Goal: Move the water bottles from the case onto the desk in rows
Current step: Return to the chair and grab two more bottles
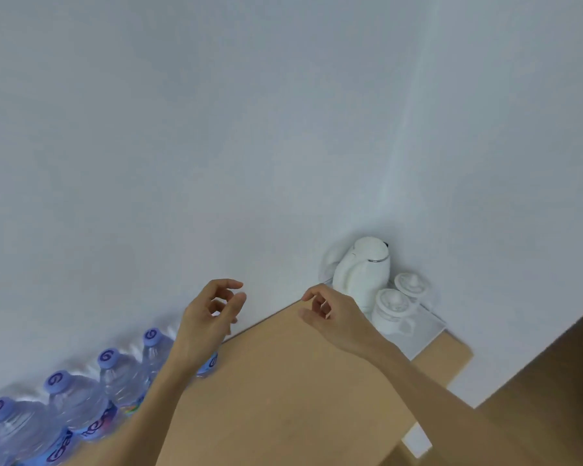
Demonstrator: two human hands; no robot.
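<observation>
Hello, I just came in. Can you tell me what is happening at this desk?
A person is lining up water bottles on a wooden desk. A row of them with purple caps already stands along the wall on the left. Both hands are above the desk and hold nothing: the left hand hangs over the end of the row, and the right hand is near a white kettle and two lidded cups in the corner.
</observation>
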